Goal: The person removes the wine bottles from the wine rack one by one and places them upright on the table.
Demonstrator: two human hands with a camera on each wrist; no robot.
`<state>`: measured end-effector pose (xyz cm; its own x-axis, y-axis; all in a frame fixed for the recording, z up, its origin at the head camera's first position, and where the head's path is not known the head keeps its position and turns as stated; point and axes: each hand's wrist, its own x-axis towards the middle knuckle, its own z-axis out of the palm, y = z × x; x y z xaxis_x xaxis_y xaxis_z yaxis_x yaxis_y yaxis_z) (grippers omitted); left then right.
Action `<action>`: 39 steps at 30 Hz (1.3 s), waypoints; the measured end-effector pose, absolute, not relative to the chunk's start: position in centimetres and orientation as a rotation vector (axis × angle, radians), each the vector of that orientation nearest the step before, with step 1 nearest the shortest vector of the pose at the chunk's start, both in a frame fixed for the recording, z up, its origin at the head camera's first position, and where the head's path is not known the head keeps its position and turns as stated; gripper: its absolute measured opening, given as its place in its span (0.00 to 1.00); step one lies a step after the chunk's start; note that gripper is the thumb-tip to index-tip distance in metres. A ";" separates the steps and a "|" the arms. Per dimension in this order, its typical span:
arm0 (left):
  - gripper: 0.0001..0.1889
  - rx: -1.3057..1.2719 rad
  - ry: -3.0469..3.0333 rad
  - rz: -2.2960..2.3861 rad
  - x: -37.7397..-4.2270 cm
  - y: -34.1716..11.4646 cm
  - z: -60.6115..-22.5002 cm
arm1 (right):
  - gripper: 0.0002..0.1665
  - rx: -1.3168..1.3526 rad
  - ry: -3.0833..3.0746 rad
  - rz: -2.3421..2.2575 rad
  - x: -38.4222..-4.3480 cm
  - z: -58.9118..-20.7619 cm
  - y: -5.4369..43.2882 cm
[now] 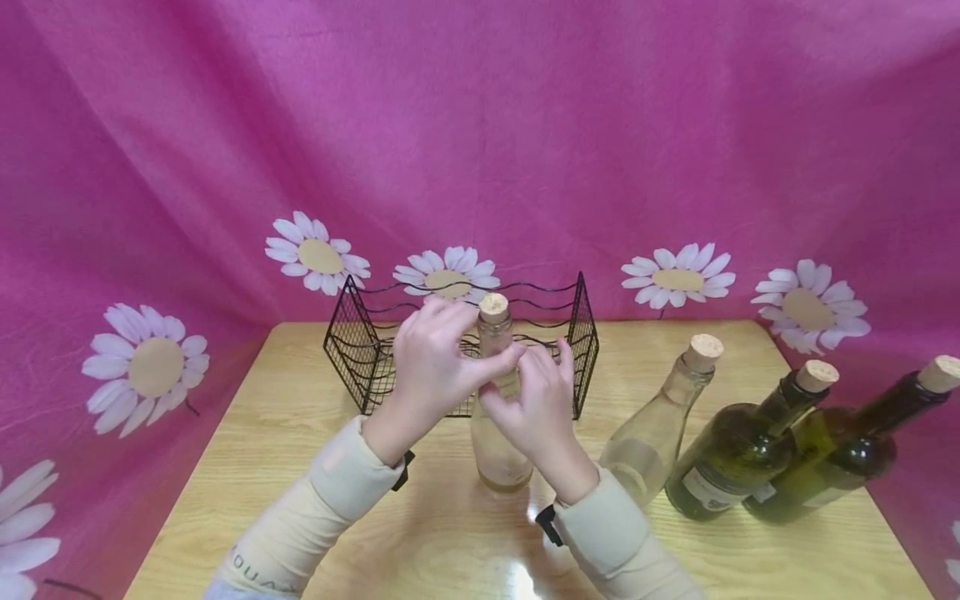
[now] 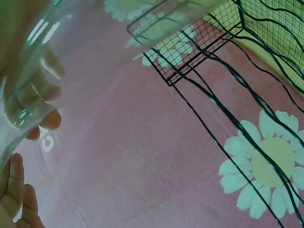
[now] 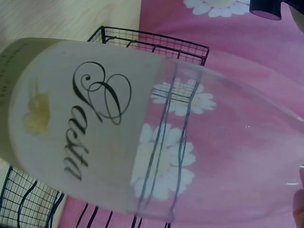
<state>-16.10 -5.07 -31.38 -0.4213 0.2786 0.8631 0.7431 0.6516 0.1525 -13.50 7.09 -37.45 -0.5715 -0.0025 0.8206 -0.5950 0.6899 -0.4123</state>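
A clear glass bottle (image 1: 501,454) with a cork (image 1: 494,308) stands upright on the wooden table, between my hands. My left hand (image 1: 435,354) is at the left of its neck, thumb crossing in front and fingers bent beside the cork. Just to the right, my right hand (image 1: 536,400) has its fingers bent and spread apart, the thumb near the bottle. The thumb of the left hand and the fingers of the right overlap in the head view. In the right wrist view the bottle's pale label (image 3: 80,118) shows black script. Fingers appear through the glass in the left wrist view.
Behind the bottle stands a black wire rack (image 1: 352,367) with wavy bars. At the right are another corked clear bottle (image 1: 645,442) and two corked dark green bottles, one (image 1: 738,450) nearer and one (image 1: 840,450) farther right. A pink flowered cloth (image 1: 480,150) hangs behind the table.
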 end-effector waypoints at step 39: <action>0.12 -0.206 -2.231 -0.443 -23.2 -14.5 -38.4 | 0.13 0.307 -2.136 0.891 -12.4 -40.9 9.8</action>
